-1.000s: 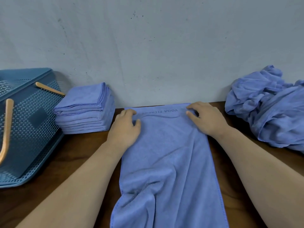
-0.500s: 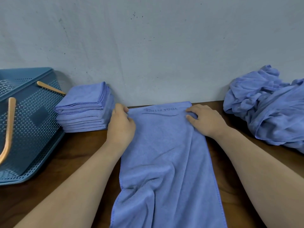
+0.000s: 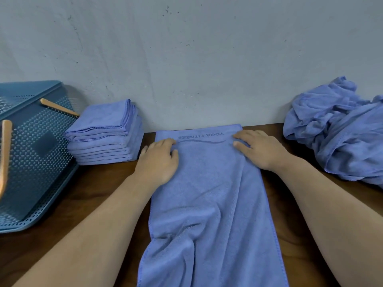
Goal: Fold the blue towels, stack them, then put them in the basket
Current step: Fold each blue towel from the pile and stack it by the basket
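A long blue towel (image 3: 209,199) lies lengthwise on the brown table, its far end against the wall with printed lettering showing upside down. My left hand (image 3: 158,160) rests flat on the towel's far left part, fingers relaxed. On the far right part lies my right hand (image 3: 259,149), its fingers spread on the cloth. The towel's near end is rumpled and runs out of view. A stack of folded blue towels (image 3: 105,133) stands to the left by the wall. The blue perforated basket (image 3: 35,154) sits at the far left.
A heap of unfolded blue towels (image 3: 339,129) is piled at the right against the grey wall (image 3: 186,59). The basket has two wooden handles (image 3: 59,107). Bare brown table (image 3: 97,195) shows between the basket and the spread towel.
My left hand slid out to the towel's left edge beside the stack, then came back onto the cloth. The right hand barely moved. The towel's far end lies a little flatter.
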